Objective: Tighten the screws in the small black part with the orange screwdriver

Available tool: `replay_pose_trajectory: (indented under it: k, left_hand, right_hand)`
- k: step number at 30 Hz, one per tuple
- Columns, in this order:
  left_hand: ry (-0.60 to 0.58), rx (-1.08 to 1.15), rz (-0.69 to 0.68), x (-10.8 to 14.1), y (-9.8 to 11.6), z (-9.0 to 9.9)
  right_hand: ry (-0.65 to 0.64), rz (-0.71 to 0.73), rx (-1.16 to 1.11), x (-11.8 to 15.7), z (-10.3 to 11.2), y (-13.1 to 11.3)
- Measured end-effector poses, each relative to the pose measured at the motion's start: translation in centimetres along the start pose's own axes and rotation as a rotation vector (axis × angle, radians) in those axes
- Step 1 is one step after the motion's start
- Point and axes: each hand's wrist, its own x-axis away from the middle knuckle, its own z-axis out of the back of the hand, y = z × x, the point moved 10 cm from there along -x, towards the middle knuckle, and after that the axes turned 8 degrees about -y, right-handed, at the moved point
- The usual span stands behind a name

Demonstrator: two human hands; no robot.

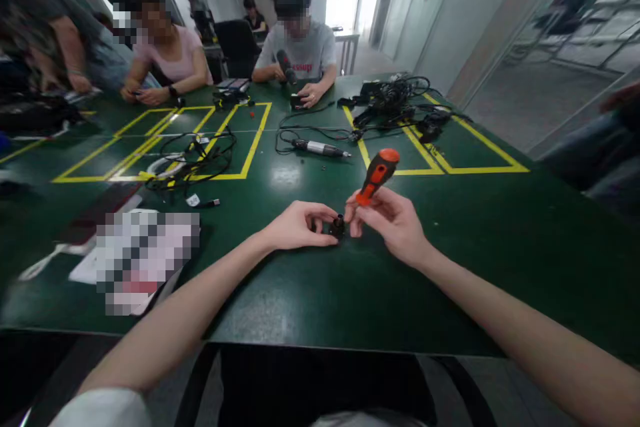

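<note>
My left hand (303, 227) is closed around a small black part (337, 227) standing on the green table, thumb on its near side and fingers on its far side. Just to the right, my right hand (393, 223) grips a screwdriver (379, 175) with an orange and black handle. The handle leans up and to the right, its butt end away from the table. Fingers hide the lower end of the handle, and I cannot make out the shaft or tip. A narrow upright piece stands on top of the black part, close to my right fingertips.
Beyond my hands lies a corded electric screwdriver (320, 147). A cable heap (395, 103) sits at the back right, and looped cables (200, 157) lie left. Papers (145, 260) are near my left forearm. A person (297, 47) works across the green table (350, 307).
</note>
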Motion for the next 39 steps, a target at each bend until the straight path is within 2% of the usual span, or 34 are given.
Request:
replay_pose_trajectory:
  k: [7, 13, 21, 27, 33, 39]
  left_hand:
    - [-0.056, 0.136, 0.071, 0.1, -0.9, 0.3]
    - [-0.082, 0.306, 0.137, 0.0, -2.4, 0.3]
    - [-0.136, 0.388, 0.141, 0.0, -2.8, -0.1]
    - [-0.165, 0.361, 0.101, 0.0, -2.4, -0.1]
    - [-0.098, 0.186, 0.074, -0.1, -1.5, -0.1]
    - [-0.050, 0.175, 0.071, 0.0, -1.3, -0.2]
  right_hand:
    - [0.047, -0.064, 0.098, 0.0, 0.4, 0.3]
    - [0.010, -0.061, 0.069, -0.1, 0.1, 0.4]
    - [0.051, -0.058, 0.069, 0.2, 0.4, 0.3]
    - [0.008, -0.063, 0.100, 0.0, 0.1, 0.2]
    - [0.010, -0.057, 0.041, 0.1, 0.1, 0.5]
    - [0.031, -0.066, 0.072, 0.1, 0.1, 0.4]
